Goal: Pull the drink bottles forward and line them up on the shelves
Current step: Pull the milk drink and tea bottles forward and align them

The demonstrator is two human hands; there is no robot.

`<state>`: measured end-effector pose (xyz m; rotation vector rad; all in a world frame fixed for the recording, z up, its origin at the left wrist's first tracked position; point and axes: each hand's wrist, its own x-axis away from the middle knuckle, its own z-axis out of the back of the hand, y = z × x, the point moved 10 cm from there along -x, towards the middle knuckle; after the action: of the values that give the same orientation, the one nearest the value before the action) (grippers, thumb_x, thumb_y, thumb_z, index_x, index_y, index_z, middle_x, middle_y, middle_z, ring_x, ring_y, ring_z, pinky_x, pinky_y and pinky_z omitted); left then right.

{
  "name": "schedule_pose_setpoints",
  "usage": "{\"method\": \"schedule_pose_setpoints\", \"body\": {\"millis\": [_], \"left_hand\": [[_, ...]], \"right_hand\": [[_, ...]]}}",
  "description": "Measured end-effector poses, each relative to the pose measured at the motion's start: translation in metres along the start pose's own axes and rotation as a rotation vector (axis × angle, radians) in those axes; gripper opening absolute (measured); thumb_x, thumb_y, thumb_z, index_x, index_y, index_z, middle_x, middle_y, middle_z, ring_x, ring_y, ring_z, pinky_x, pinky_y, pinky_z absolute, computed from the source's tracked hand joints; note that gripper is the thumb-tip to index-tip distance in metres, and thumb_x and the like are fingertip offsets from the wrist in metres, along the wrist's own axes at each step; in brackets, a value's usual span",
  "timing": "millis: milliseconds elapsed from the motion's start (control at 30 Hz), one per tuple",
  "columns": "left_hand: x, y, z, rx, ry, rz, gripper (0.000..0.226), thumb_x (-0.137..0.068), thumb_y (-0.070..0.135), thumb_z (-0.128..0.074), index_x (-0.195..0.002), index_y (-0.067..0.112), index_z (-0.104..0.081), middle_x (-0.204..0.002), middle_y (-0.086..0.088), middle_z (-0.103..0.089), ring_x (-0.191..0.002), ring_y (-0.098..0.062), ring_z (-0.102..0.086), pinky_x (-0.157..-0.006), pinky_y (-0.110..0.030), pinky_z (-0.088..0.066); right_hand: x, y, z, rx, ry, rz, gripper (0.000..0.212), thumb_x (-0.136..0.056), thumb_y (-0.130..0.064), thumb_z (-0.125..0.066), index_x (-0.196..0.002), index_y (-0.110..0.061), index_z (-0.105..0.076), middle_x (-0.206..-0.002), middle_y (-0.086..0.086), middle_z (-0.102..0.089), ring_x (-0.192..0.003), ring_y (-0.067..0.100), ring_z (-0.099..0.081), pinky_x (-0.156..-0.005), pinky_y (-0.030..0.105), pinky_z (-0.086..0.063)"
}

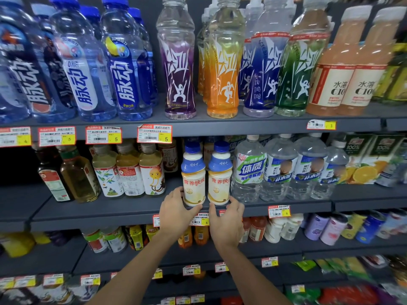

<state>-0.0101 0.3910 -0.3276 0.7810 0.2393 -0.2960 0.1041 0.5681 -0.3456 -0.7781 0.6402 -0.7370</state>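
Reaching: both hands are up at the middle shelf (132, 211).
Bottles: two white milk-drink bottles (193, 175), upright, side by side at the shelf's front edge.
Left hand (176, 209): cupped loosely at the left bottle's base, fingers touching.
Right hand (228, 216): cupped likewise at the right bottle (220, 175).
Relation: bottles directly ahead, one per hand, equally near.
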Motion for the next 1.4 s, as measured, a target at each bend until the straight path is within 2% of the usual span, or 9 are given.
{"method": "schedule_pose_setpoints", "body": {"millis": [233, 533, 700, 800, 900, 1067, 1167, 1300, 1400], "left_hand": [[0.003, 0.002, 0.000, -0.016, -0.003, 0.007, 0.072, -0.071, 0.052, -0.081, -0.131, 0.026, -0.052, -0.122, 0.009, -0.062, -0.113, -0.011, -0.056, -0.092, -0.034, -0.052], [0.003, 0.003, -0.003, -0.032, -0.028, 0.061, 0.079, -0.073, 0.051, -0.081, -0.139, 0.025, -0.048, -0.130, 0.006, -0.061, -0.118, -0.012, -0.054, -0.097, -0.033, -0.050], [0.015, -0.004, 0.012, 0.056, 0.052, 0.065, 0.091, -0.076, 0.059, -0.076, -0.149, 0.021, -0.039, -0.143, 0.008, -0.050, -0.132, -0.010, -0.046, -0.107, -0.030, -0.040], [0.022, -0.022, 0.039, 0.103, 0.163, 0.055, 0.068, -0.083, 0.055, -0.071, -0.139, 0.024, -0.048, -0.130, 0.014, -0.055, -0.121, -0.003, -0.049, -0.098, -0.022, -0.037], [0.020, -0.047, 0.073, 0.130, 0.269, 0.062, 0.045, -0.089, 0.045, -0.069, -0.127, 0.024, -0.055, -0.118, 0.013, -0.058, -0.113, -0.007, -0.054, -0.092, -0.021, -0.039], [0.007, -0.093, 0.112, 0.133, 0.310, 0.084, 0.034, -0.090, 0.039, -0.068, -0.117, 0.024, -0.056, -0.110, 0.011, -0.059, -0.106, -0.009, -0.055, -0.087, -0.023, -0.040], [0.001, -0.113, 0.125, 0.153, 0.266, 0.058, 0.034, -0.090, 0.039, -0.068, -0.119, 0.024, -0.057, -0.112, 0.011, -0.059, -0.106, -0.008, -0.055, -0.089, -0.026, -0.044], [0.004, -0.131, 0.137, 0.126, 0.206, 0.020, 0.035, -0.090, 0.035, -0.069, -0.120, 0.020, -0.060, -0.113, 0.008, -0.060, -0.107, -0.009, -0.056, -0.092, -0.030, -0.048], [0.005, -0.142, 0.140, 0.130, 0.177, 0.022, 0.036, -0.091, 0.036, -0.068, -0.122, 0.020, -0.060, -0.112, 0.011, -0.059, -0.108, -0.007, -0.055, -0.093, -0.028, -0.047]], "right_hand": [[-0.005, 0.001, 0.000, -0.006, -0.043, -0.008, 0.058, -0.089, -0.052, -0.066, -0.133, -0.019, -0.048, -0.124, -0.002, -0.049, -0.099, 0.019, -0.064, -0.072, 0.036, -0.054], [-0.016, 0.011, 0.000, -0.150, -0.066, -0.039, 0.057, -0.081, -0.043, -0.079, -0.127, -0.016, -0.057, -0.114, 0.000, -0.059, -0.103, 0.020, -0.061, -0.073, 0.028, -0.043], [-0.010, 0.017, -0.002, -0.295, -0.019, -0.053, 0.050, -0.078, -0.037, -0.083, -0.113, -0.019, -0.052, -0.099, -0.005, -0.056, -0.090, 0.014, -0.057, -0.062, 0.021, -0.036], [0.002, 0.007, -0.007, -0.324, 0.030, 0.007, 0.036, -0.082, -0.036, -0.079, -0.097, -0.021, -0.050, -0.088, -0.006, -0.051, -0.078, 0.014, -0.055, -0.057, 0.018, -0.036], [0.026, -0.029, -0.023, -0.368, 0.016, 0.130, 0.025, -0.087, -0.036, -0.072, -0.084, -0.027, -0.049, -0.078, -0.007, -0.052, -0.071, 0.014, -0.056, -0.060, 0.032, -0.049], [0.072, -0.100, -0.066, -0.341, -0.003, 0.360, 0.019, -0.089, -0.036, -0.071, -0.095, -0.029, -0.055, -0.087, -0.012, -0.053, -0.077, 0.005, -0.056, -0.068, 0.025, -0.051], [0.074, -0.131, -0.093, -0.275, 0.023, 0.372, 0.042, -0.085, -0.042, -0.074, -0.118, -0.024, -0.056, -0.107, -0.011, -0.050, -0.092, 0.003, -0.052, -0.078, 0.021, -0.048], [0.059, -0.137, -0.127, -0.050, -0.016, 0.172, 0.089, -0.079, -0.061, -0.072, -0.145, -0.009, -0.043, -0.131, 0.007, -0.049, -0.116, 0.024, -0.054, -0.096, 0.038, -0.045], [0.058, -0.137, -0.139, 0.102, -0.007, 0.167, 0.093, -0.081, -0.068, -0.064, -0.147, -0.008, -0.041, -0.134, 0.011, -0.051, -0.123, 0.028, -0.051, -0.100, 0.041, -0.041]]}}
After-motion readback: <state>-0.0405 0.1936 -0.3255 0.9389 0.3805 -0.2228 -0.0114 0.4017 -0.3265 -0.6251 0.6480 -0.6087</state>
